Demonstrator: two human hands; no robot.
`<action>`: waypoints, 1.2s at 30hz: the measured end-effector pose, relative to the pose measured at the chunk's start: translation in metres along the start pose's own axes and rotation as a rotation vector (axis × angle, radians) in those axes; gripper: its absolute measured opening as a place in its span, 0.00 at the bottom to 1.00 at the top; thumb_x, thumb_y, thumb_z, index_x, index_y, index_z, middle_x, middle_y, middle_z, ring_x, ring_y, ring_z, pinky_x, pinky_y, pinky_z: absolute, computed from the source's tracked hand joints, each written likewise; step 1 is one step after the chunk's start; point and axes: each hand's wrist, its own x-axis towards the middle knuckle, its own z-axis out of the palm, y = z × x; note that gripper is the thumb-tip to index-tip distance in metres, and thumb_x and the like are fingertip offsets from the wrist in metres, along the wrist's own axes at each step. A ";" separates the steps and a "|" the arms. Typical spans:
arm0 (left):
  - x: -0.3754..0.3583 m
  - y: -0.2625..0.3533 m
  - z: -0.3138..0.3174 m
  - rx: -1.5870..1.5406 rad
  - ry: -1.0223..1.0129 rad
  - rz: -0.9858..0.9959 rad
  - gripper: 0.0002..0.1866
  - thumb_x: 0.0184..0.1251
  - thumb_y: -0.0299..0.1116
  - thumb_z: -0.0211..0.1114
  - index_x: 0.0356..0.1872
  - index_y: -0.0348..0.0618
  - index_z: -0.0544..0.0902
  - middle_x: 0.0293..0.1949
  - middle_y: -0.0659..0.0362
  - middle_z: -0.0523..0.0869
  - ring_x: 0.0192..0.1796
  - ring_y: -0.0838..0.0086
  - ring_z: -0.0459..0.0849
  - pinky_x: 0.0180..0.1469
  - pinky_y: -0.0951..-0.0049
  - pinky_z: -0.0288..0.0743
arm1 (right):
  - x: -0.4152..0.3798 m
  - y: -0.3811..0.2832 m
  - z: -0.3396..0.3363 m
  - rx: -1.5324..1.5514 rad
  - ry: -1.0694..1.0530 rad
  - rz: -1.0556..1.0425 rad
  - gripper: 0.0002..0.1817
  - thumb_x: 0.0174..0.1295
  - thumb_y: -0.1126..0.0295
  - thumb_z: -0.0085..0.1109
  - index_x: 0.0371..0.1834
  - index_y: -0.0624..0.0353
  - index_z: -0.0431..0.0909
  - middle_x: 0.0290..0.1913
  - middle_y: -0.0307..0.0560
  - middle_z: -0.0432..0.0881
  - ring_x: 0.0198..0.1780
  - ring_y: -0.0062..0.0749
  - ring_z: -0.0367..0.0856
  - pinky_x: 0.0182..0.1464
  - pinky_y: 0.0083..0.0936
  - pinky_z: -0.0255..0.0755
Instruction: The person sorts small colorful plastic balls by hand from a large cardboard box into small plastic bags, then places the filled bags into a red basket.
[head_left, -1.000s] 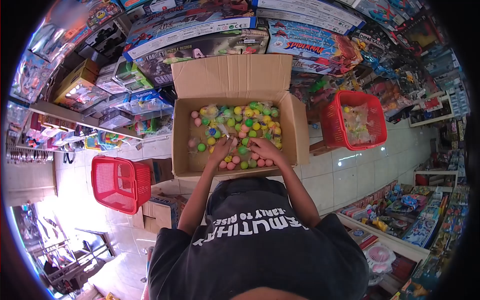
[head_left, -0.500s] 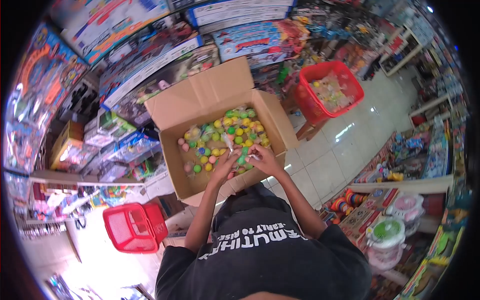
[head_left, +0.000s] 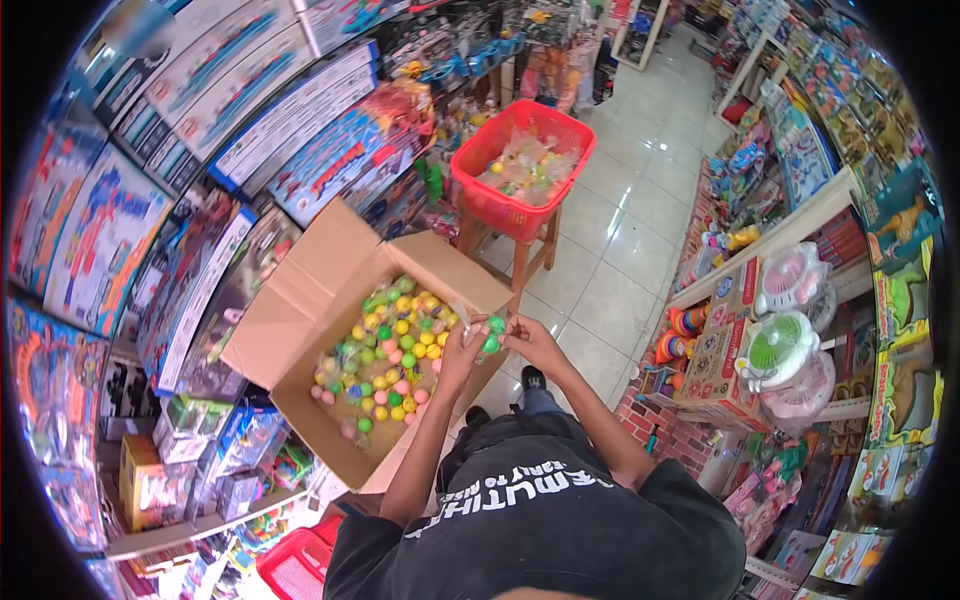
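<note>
Between my two hands is a clear plastic bag of green balls [head_left: 493,336], held above the right edge of an open cardboard box [head_left: 305,425]. My left hand [head_left: 461,354] is closed on the bag's left side. My right hand [head_left: 533,342] pinches the bag from the right with its fingertips. Inside the box lie many small yellow, green, pink and orange balls [head_left: 402,327], some of them in clear plastic.
A red plastic basket [head_left: 512,213] with bagged balls in it stands on a wooden stool [head_left: 550,240] beyond the box. Another red basket [head_left: 292,565] is at the lower left. Shelves of boxed toys flank the tiled floor [head_left: 640,230], with toy fans [head_left: 778,350] at right.
My view has turned to the right, so the box now appears further left. Both hands have shifted from over the balls to the box's right edge, bringing the bag along.
</note>
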 end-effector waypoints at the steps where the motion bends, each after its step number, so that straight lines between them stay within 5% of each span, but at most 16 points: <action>1: 0.005 0.000 0.006 0.055 -0.008 0.054 0.14 0.62 0.32 0.60 0.47 0.37 0.75 0.42 0.58 0.79 0.44 0.77 0.77 0.44 0.78 0.72 | 0.001 0.001 -0.008 0.003 0.015 -0.005 0.07 0.57 0.72 0.58 0.28 0.56 0.68 0.27 0.31 0.71 0.29 0.12 0.68 0.31 0.13 0.63; 6: 0.039 -0.019 0.032 0.178 -0.040 0.139 0.13 0.58 0.28 0.62 0.44 0.37 0.77 0.42 0.57 0.77 0.46 0.73 0.76 0.49 0.75 0.69 | 0.005 -0.009 -0.051 0.118 -0.014 0.217 0.07 0.58 0.70 0.57 0.28 0.56 0.69 0.25 0.30 0.71 0.27 0.11 0.68 0.27 0.12 0.60; 19: 0.135 -0.053 0.130 0.389 -0.015 0.278 0.12 0.61 0.28 0.58 0.44 0.37 0.77 0.45 0.54 0.73 0.50 0.69 0.73 0.53 0.74 0.65 | 0.054 -0.012 -0.189 0.133 -0.036 0.189 0.08 0.58 0.71 0.58 0.30 0.56 0.68 0.27 0.34 0.74 0.29 0.15 0.71 0.33 0.15 0.67; 23: 0.161 -0.057 0.163 0.317 -0.050 0.190 0.11 0.64 0.29 0.55 0.45 0.37 0.76 0.46 0.54 0.74 0.51 0.70 0.73 0.54 0.73 0.64 | 0.061 -0.016 -0.232 0.176 0.000 0.161 0.08 0.57 0.72 0.58 0.29 0.55 0.66 0.26 0.34 0.72 0.28 0.16 0.71 0.32 0.15 0.66; 31: 0.192 -0.031 0.200 0.224 -0.068 0.061 0.14 0.69 0.34 0.49 0.50 0.41 0.75 0.44 0.59 0.74 0.41 0.77 0.75 0.34 0.78 0.78 | 0.089 -0.028 -0.290 0.177 0.073 0.125 0.07 0.54 0.75 0.57 0.31 0.56 0.67 0.30 0.35 0.71 0.31 0.16 0.69 0.34 0.16 0.66; 35: 0.222 -0.039 0.192 0.127 -0.054 -0.007 0.16 0.71 0.38 0.47 0.52 0.41 0.74 0.44 0.59 0.75 0.41 0.77 0.75 0.36 0.76 0.77 | 0.114 -0.030 -0.305 0.173 0.113 0.087 0.07 0.54 0.75 0.57 0.31 0.56 0.67 0.28 0.34 0.72 0.29 0.15 0.70 0.32 0.15 0.64; 36: 0.227 -0.024 0.198 0.160 -0.009 0.011 0.17 0.72 0.38 0.45 0.52 0.38 0.73 0.46 0.57 0.76 0.46 0.75 0.74 0.47 0.76 0.69 | 0.121 -0.032 -0.308 0.181 0.115 0.074 0.07 0.54 0.75 0.57 0.32 0.56 0.67 0.29 0.34 0.72 0.30 0.15 0.70 0.33 0.15 0.64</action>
